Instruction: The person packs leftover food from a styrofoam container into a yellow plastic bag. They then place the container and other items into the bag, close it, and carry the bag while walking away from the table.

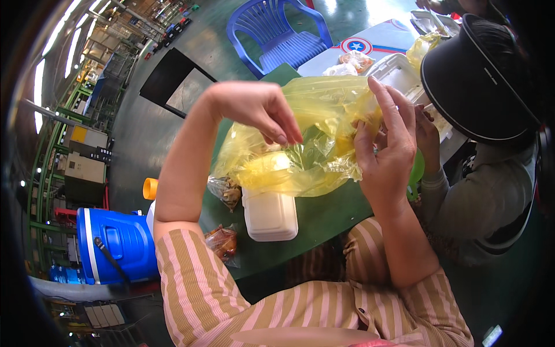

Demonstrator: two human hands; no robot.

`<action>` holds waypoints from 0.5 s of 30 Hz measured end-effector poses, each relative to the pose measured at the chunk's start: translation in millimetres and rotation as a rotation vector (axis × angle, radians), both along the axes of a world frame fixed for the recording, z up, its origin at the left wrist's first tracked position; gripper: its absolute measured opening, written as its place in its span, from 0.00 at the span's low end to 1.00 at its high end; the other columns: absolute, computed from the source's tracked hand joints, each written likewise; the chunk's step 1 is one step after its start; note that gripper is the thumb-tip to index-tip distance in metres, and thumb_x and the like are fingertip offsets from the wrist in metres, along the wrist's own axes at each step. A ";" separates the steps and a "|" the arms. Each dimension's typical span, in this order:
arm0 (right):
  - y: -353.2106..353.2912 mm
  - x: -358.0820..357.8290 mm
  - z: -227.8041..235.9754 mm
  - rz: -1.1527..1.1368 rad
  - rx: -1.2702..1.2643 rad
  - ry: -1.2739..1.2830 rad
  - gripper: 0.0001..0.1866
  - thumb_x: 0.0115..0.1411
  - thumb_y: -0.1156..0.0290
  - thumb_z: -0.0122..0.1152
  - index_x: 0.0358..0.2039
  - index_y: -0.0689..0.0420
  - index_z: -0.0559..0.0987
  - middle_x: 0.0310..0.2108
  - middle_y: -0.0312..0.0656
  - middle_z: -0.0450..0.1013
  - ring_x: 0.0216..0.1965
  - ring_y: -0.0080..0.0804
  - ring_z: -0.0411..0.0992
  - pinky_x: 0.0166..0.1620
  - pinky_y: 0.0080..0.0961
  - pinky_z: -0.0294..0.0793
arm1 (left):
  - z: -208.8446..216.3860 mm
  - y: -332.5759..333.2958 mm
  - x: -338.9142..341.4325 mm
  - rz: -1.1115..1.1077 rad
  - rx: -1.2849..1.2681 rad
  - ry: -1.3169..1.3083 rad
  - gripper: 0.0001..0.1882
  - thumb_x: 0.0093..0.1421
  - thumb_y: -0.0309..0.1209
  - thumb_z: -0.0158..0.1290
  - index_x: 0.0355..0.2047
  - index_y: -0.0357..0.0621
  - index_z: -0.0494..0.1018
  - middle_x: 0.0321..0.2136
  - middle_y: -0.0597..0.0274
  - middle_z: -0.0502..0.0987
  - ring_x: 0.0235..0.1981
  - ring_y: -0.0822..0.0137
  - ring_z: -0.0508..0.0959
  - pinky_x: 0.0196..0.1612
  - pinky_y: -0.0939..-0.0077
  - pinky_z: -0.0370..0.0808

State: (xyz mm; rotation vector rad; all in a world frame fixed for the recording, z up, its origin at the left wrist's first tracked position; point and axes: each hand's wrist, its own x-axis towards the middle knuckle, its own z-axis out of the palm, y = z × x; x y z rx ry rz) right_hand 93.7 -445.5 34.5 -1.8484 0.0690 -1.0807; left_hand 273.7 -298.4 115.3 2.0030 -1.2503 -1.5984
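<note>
A thin yellow plastic bag is spread over the table in front of me, its crumpled opening between my hands. My right hand grips the bag's bunched edge at the right. Above the bag's left part, my left hand bends downward at the wrist, fingers curled together; whatever they pinch, if anything, cannot be made out. Partly under the yellow plastic lies a closed white foam food box. Beside it is a small clear bag of brownish food. Nearer my left elbow rests another clear bag with reddish-brown food.
The green table holds these things. At right sits a person in a black visor cap, a hand near open foam boxes. A blue plastic chair stands beyond the table. A blue cooler is at left.
</note>
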 end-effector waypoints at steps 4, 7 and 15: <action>14.1 -1.3 -2.8 0.088 -0.008 0.038 0.30 0.45 0.88 0.51 0.52 0.63 0.68 0.46 0.51 0.64 0.46 0.47 0.66 0.46 0.31 0.69 | -23.7 40.1 3.8 0.431 0.048 -1.123 0.24 0.50 0.32 0.57 0.49 0.43 0.70 0.38 0.47 0.76 0.39 0.56 0.77 0.43 0.70 0.73; 21.2 -4.6 -3.7 0.157 -0.051 0.099 0.30 0.44 0.89 0.51 0.53 0.63 0.67 0.47 0.51 0.63 0.47 0.47 0.66 0.48 0.32 0.69 | -35.9 39.0 -2.3 0.469 0.180 -1.056 0.23 0.50 0.36 0.58 0.47 0.43 0.71 0.38 0.48 0.76 0.37 0.56 0.77 0.41 0.68 0.73; 23.6 -3.4 -5.2 0.231 -0.049 0.111 0.32 0.44 0.89 0.51 0.53 0.64 0.65 0.48 0.51 0.63 0.48 0.49 0.66 0.48 0.34 0.68 | -109.9 65.9 -13.9 0.362 0.075 -1.031 0.30 0.39 0.46 0.62 0.40 0.42 0.73 0.36 0.54 0.77 0.41 0.56 0.76 0.43 0.66 0.71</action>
